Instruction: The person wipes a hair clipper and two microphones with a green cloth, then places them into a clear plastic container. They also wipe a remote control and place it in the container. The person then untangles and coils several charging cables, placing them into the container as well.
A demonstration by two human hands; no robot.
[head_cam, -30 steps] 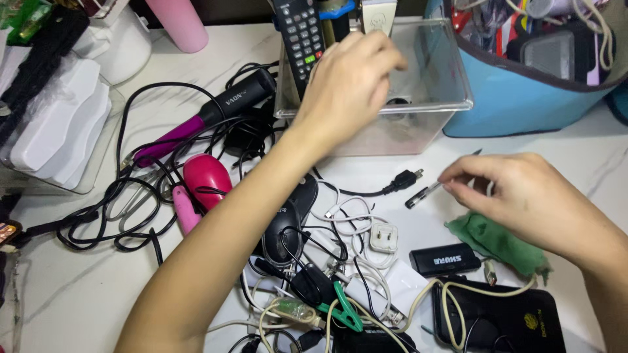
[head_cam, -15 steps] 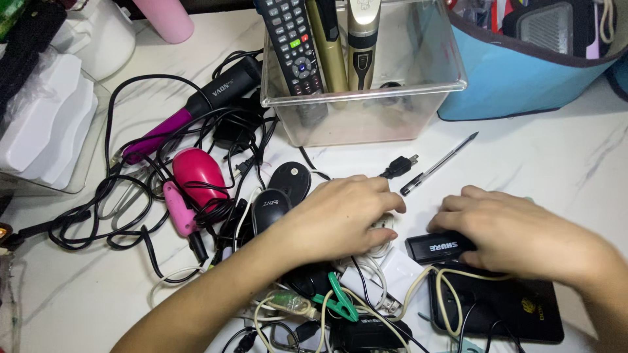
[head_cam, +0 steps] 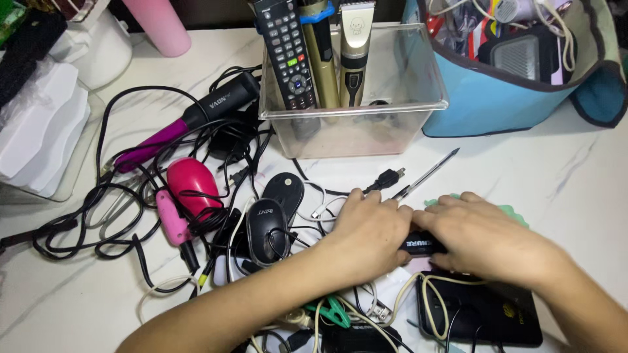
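Both hands lie close together over a small black box-shaped device (head_cam: 424, 244) on the white marble table (head_cam: 562, 189). My left hand (head_cam: 367, 235) covers its left end, fingers curled over white cables. My right hand (head_cam: 484, 236) rests palm down over its right end and over a green cloth (head_cam: 511, 212). Whether either hand grips the device is unclear. A slim pen (head_cam: 426, 174) and a black plug (head_cam: 388, 178) lie just beyond the fingertips.
A clear plastic bin (head_cam: 386, 131) behind holds a remote, a microphone and a hair trimmer. A blue bag (head_cam: 504, 91) stands right. Tangled black cables, two black mice (head_cam: 267, 230), a pink hair tool (head_cam: 190, 186) and a black pad (head_cam: 484, 314) crowd the table.
My left hand came down from the clear bin to the cable pile. My right hand dropped the pen and settled over the black device. Now both hands press closer together.
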